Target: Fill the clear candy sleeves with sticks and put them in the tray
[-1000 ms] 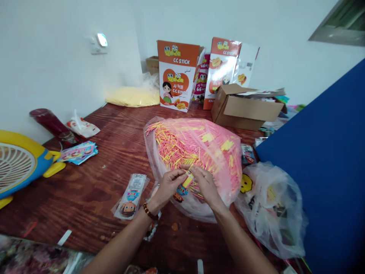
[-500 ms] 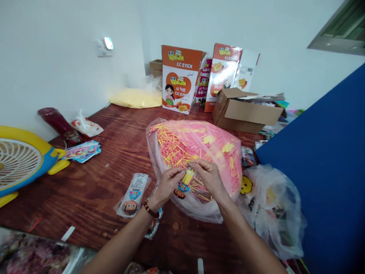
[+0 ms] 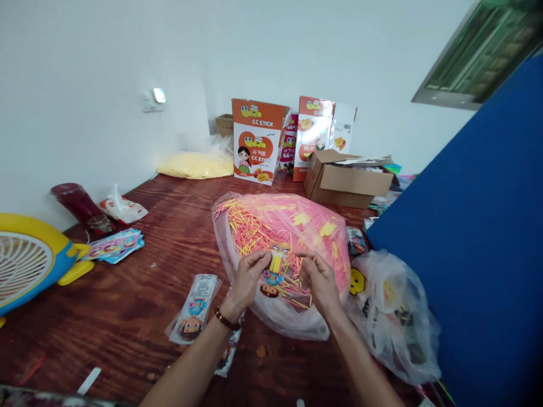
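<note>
My left hand [image 3: 247, 280] pinches the edge of a small clear printed packet [image 3: 272, 278] that has yellow sticks inside. It is held above a large clear plastic bag [image 3: 292, 328] full of thin pink and yellow sticks [image 3: 250, 226]. To the right of the packet, and apart from it, my right hand [image 3: 320, 278] has its fingers curled with thumb and forefinger together. Whatever is between those fingertips is too small to make out. Left of my left wrist, a stack of flat printed packets [image 3: 196, 308] lies on the table, and another packet [image 3: 228, 353] is partly hidden under the wrist.
Printed CC Stick boxes [image 3: 257, 141] and an open brown carton [image 3: 352, 186] stand at the back. A knotted plastic bag [image 3: 399, 316] sits at right beside a blue panel [image 3: 479, 237]. On the left are a yellow-blue fan [image 3: 63, 254], a dark red bottle [image 3: 78, 206] and tissues [image 3: 122, 209].
My right hand has moved away from the packet's top to the right. My left hand still holds the packet. The view has tilted up, so things appear lower.
</note>
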`<state>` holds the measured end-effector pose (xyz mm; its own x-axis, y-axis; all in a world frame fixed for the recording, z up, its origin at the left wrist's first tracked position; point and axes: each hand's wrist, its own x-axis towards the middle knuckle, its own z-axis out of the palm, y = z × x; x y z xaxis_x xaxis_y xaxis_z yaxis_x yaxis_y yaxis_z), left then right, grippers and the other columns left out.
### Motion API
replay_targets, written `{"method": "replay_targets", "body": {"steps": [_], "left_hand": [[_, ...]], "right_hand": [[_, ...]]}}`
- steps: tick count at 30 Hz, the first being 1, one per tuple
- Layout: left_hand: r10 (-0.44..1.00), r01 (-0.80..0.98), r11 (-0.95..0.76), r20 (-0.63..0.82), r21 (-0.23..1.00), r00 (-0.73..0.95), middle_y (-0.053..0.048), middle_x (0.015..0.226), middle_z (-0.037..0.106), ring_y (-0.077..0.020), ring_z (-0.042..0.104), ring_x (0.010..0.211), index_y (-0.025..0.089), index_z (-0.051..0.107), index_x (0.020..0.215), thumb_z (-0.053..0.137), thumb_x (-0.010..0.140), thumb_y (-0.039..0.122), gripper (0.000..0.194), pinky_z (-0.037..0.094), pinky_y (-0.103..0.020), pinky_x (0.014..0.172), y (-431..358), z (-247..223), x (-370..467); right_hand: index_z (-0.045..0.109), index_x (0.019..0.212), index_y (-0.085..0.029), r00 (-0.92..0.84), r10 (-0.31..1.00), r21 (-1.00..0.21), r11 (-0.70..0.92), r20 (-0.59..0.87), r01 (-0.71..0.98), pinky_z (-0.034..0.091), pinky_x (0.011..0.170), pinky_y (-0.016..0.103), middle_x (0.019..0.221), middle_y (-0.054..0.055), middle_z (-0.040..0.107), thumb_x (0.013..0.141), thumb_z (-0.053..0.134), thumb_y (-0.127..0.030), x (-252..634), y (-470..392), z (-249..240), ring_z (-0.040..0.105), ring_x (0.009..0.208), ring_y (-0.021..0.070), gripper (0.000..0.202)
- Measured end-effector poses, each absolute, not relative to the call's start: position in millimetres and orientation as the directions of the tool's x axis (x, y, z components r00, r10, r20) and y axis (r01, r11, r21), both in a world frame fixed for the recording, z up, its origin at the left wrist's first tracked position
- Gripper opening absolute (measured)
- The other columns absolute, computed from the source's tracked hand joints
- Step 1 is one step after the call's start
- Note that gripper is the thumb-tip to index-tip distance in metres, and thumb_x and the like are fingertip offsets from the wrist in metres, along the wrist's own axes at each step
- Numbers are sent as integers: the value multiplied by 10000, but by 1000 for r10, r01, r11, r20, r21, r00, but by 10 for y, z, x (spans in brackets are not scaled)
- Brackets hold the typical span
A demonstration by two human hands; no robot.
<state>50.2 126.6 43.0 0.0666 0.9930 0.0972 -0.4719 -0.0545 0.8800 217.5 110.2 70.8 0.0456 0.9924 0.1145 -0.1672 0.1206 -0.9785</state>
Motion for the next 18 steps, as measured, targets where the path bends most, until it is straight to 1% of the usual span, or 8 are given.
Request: {"method": "replay_targets", "body": {"steps": [2, 4, 5, 7, 10, 12, 15, 18], "left_hand": [[991, -479, -36, 92, 877, 93, -11, 790, 687, -127, 569, 753, 161, 776, 847, 772, 774, 395, 245, 456, -246, 756, 1223, 445, 547], [993, -487, -28, 80, 873, 86, -6, 782, 685, -122, 561, 738, 158, 767, 807, 790, 748, 395, 245, 453, -239, 740, 1173, 457, 580], [995, -499, -27, 72, 866, 70, -5, 787, 687, -123, 564, 742, 161, 764, 800, 797, 735, 399, 249, 456, -240, 745, 1149, 460, 588], [997, -516, -2, 44, 857, 69, -7, 817, 699, -131, 581, 770, 171, 766, 841, 808, 717, 402, 265, 468, -254, 782, 1107, 461, 580], [979, -448, 97, -5, 889, 202, -10, 810, 700, -134, 595, 754, 167, 762, 901, 833, 688, 370, 302, 479, -275, 794, 1058, 451, 520], [962, -364, 136, -36, 921, 270, 0, 733, 673, -118, 571, 682, 145, 750, 840, 850, 665, 355, 291, 471, -258, 734, 1037, 435, 472], [969, -309, 141, -67, 941, 240, 15, 676, 633, -97, 524, 617, 130, 715, 758, 861, 637, 375, 310, 426, -229, 645, 1028, 398, 417], [973, -261, 141, -84, 955, 216, 12, 684, 627, -103, 523, 631, 125, 705, 772, 849, 644, 401, 337, 406, -226, 637, 1035, 358, 385]], "right_hand": [[662, 921, -213, 16, 994, -993, 108, 107, -40, 290, 477, 224, 601, -72, 376, 761, 734, -447, 2125, 1061, 661, 332, 510, 83, 292], [623, 753, -200, -17, 994, -993, 111, 110, 43, 294, 503, 231, 595, -64, 379, 713, 754, -409, 2079, 1057, 642, 340, 538, 88, 251], [577, 671, -197, -25, 994, -993, 110, 108, 50, 295, 513, 235, 584, -61, 371, 705, 750, -407, 2062, 1067, 637, 337, 543, 89, 275], [502, 588, -198, -20, 996, -996, 85, 85, 19, 303, 526, 241, 570, -56, 368, 705, 737, -419, 2036, 1094, 625, 338, 546, 91, 343], [475, 565, -205, 18, 999, -998, 38, 38, -45, 311, 522, 246, 552, -56, 376, 681, 748, -429, 2010, 1121, 587, 342, 534, 94, 371], [474, 557, -207, 11, 1000, -998, 8, 7, -61, 301, 506, 245, 531, -61, 375, 676, 748, -437, 1998, 1124, 552, 328, 513, 91, 377], [536, 587, -201, -52, 998, -993, -39, -34, -115, 327, 515, 240, 543, -56, 430, 662, 759, -440, 1997, 1132, 495, 369, 521, 95, 335], [623, 683, -198, -141, 987, -977, -106, -81, -185, 378, 554, 241, 623, -37, 543, 623, 789, -417, 2014, 1166, 425, 456, 569, 109, 282]]}}
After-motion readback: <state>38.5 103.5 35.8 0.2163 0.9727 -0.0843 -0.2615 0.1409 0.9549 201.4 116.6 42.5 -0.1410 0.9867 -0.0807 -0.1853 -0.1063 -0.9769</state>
